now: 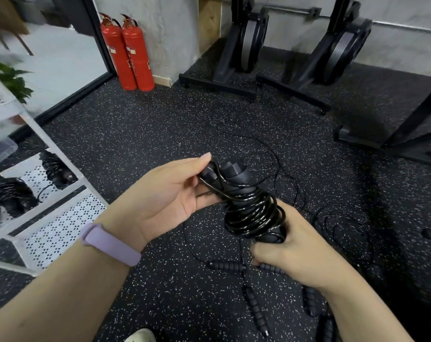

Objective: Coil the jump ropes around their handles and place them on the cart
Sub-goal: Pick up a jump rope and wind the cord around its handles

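Observation:
A black jump rope (pixel 249 208), coiled in glossy loops around its two ribbed handles, is held between both hands in mid view. My left hand (pixel 170 193) pinches the upper handle ends and a loop of cord with thumb and fingers. My right hand (pixel 293 253) grips the lower ends of the handles from below. Loose black jump ropes (pixel 253 299) with ribbed handles lie tangled on the floor under my hands. The white cart (pixel 61 218) stands at the left; coiled jump ropes (pixel 12 196) lie on its perforated shelf.
Thin black cords (pixel 332 218) spread over the speckled rubber floor to the right. Two red fire extinguishers (pixel 128 50) stand by the wall. Black exercise machines (pixel 246 45) sit at the back, a black frame (pixel 406 134) at the right. A shoe tip (pixel 140 336) shows below.

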A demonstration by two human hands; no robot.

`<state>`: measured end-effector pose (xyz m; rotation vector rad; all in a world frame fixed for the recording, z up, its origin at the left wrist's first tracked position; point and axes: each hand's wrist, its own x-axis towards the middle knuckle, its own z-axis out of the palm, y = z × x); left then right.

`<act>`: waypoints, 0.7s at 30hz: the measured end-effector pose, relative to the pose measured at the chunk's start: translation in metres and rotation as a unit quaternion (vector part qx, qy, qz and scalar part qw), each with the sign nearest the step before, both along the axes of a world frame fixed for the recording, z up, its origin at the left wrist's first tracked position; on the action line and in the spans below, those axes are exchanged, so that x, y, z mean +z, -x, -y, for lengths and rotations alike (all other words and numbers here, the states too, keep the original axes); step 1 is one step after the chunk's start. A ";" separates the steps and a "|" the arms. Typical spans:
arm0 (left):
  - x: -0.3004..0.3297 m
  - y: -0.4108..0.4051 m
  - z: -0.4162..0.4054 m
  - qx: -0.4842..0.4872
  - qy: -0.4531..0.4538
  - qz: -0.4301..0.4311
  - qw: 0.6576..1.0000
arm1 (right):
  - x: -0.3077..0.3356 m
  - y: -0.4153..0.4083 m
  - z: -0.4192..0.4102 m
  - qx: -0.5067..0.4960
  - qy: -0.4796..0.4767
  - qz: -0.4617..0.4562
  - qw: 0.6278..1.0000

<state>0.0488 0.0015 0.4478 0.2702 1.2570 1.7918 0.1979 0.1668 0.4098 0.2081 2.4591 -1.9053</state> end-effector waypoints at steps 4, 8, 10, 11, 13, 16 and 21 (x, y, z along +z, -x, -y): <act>0.001 0.002 0.004 0.009 0.026 0.007 1.000 | -0.002 0.002 0.003 0.016 0.004 0.016 1.000; -0.001 0.001 0.003 0.008 0.016 0.049 0.999 | -0.002 0.004 0.008 0.026 0.024 0.022 0.999; 0.001 -0.004 0.002 -0.006 0.008 0.043 0.999 | 0.000 0.003 0.009 0.030 0.043 0.024 0.998; 0.002 -0.006 0.001 -0.019 -0.004 0.046 0.999 | 0.001 0.003 0.010 0.030 0.056 0.022 0.998; 0.002 -0.009 -0.002 -0.058 -0.036 0.057 0.996 | 0.002 0.004 0.013 0.033 0.082 0.016 0.996; -0.003 -0.008 -0.008 -0.063 -0.041 0.063 0.995 | -0.003 0.007 0.016 0.035 0.143 0.016 0.989; -0.005 -0.016 -0.015 0.017 -0.018 0.076 0.997 | -0.011 0.008 0.016 0.009 0.167 0.048 0.985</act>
